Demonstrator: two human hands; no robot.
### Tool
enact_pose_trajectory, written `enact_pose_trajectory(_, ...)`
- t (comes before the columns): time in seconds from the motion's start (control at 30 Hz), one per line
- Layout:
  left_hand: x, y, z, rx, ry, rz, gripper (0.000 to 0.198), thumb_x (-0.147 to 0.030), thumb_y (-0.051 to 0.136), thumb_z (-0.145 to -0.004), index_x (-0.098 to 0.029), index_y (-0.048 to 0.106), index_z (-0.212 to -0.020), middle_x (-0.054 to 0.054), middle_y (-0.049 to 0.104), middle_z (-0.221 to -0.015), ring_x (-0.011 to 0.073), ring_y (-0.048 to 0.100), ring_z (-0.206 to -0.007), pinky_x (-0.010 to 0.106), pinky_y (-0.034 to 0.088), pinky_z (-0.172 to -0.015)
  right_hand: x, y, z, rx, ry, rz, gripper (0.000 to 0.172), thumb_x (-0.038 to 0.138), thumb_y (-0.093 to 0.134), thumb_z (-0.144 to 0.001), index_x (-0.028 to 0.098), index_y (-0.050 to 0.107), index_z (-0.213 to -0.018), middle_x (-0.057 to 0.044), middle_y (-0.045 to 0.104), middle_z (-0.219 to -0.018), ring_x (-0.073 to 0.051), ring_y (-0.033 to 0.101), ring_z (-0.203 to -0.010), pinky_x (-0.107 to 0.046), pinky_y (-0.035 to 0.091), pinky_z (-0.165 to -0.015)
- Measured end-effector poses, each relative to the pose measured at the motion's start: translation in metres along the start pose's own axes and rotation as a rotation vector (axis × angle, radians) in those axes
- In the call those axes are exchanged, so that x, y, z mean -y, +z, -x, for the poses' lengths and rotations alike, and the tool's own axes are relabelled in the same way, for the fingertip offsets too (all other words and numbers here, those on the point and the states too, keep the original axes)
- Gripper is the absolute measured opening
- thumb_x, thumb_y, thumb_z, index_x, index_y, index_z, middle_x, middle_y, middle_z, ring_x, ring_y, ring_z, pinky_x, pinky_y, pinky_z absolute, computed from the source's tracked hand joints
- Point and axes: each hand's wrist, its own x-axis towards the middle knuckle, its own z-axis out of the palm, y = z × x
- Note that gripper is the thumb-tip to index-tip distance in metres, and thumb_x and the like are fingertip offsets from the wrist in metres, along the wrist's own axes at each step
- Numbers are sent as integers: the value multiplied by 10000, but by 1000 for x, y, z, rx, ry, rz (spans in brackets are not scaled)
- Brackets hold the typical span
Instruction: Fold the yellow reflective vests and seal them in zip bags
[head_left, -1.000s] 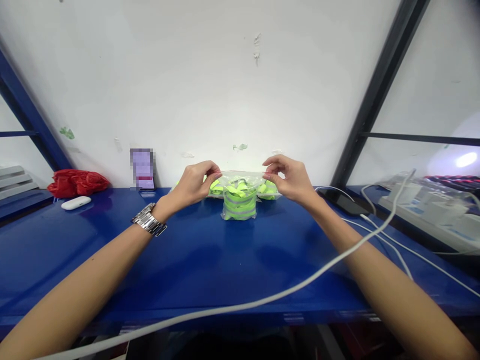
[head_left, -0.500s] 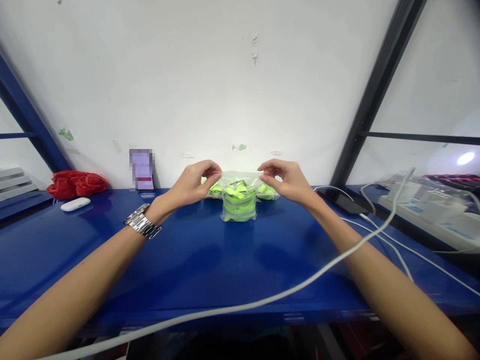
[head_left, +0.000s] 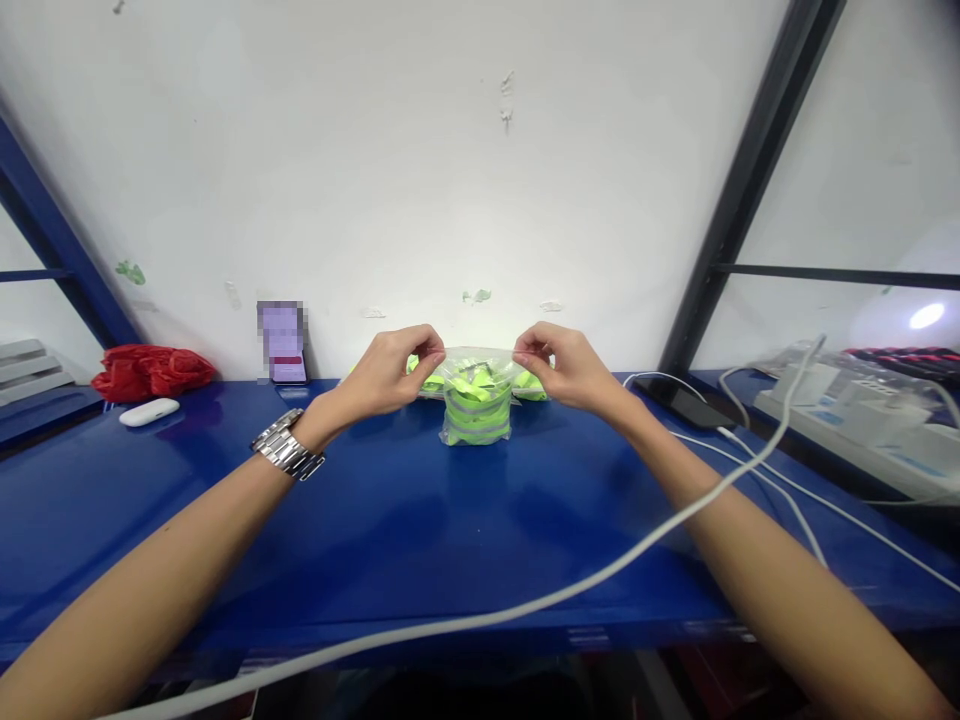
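Note:
A clear plastic bag (head_left: 478,437) stands upright on the blue table, with folded neon-yellow fabric (head_left: 477,408) bearing grey reflective bands inside it. My left hand (head_left: 390,368) pinches the top left corner of the bag between thumb and fingers. At the top right corner, my right hand (head_left: 566,368) pinches the same edge, so the mouth is stretched between both hands. Whether the bag's top is sealed I cannot tell. More neon-yellow bundles (head_left: 532,386) lie behind it, partly hidden by the bag and my hands. A metal watch (head_left: 289,445) is on my left wrist.
A phone (head_left: 283,342) leans on the wall at left, near a red plastic bundle (head_left: 152,372) and a white case (head_left: 149,412). A white cable (head_left: 525,607) crosses the foreground. On the right are a dark phone (head_left: 694,405) and a power strip (head_left: 847,440) with chargers.
My right hand has shifted slightly left and both hands sit a little lower in view. The bag's top edge looks a bit slacker. Both hands keep hold of it.

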Motion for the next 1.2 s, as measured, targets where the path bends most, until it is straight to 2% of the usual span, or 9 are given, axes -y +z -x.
enact_pose_trajectory(0.13, -1, 0, 0, -6, -2, 43, 121, -244, 510, -895, -162, 582, -843, 12, 621, -761, 129, 546, -679, 266, 423, -644, 2, 0, 1, -21, -48, 62, 57, 122, 557, -794, 168, 552, -761, -20, 567, -699, -137, 498, -616, -277, 398, -578)
enact_pose_trajectory(0.3, 0, 1, 0, 25, -30, 146, 160, -302, 543, -891, -159, 605, -930, 48, 659, -882, 159, 600, -798, 292, 473, -722, 6, -2, 0, -15, -69, 44, 38, 141, 573, -797, 172, 563, -778, -27, 593, -730, -145, 514, -650, -285, 413, -617)
enact_pose_trajectory(0.53, -7, 1, -3, 20, -16, 97, 167, -301, 521, -900, -159, 606, -877, 39, 651, -811, 155, 594, -751, 288, 463, -696, 7, 1, 0, 0, -75, 9, 32, 188, 580, -821, 173, 575, -794, -29, 606, -743, -148, 521, -668, -284, 417, -629)
enact_pose_trajectory(0.83, -11, 1, -1, 13, -12, 44, 150, -282, 508, -889, -163, 594, -853, 23, 641, -754, 143, 570, -686, 273, 430, -643, 12, 3, 2, -20, -86, -8, 47, 167, 574, -808, 177, 555, -766, -31, 603, -731, -154, 536, -675, -290, 426, -637)
enact_pose_trajectory(1.07, -10, 2, -2, 35, -22, 137, 179, -314, 526, -890, -156, 611, -911, 54, 668, -852, 160, 603, -775, 293, 472, -712, 13, 3, 1, 9, -55, -57, 42, 208, 594, -816, 174, 586, -792, -28, 608, -742, -146, 520, -672, -285, 415, -632)
enact_pose_trajectory(1.2, -14, 3, -4, 40, -16, 121, 175, -312, 531, -884, -159, 617, -871, 41, 666, -815, 152, 588, -736, 283, 460, -679, 15, 4, 0, 27, -75, -76, 47, 199, 584, -829, 166, 592, -796, -27, 596, -734, -138, 506, -663, -277, 405, -625)
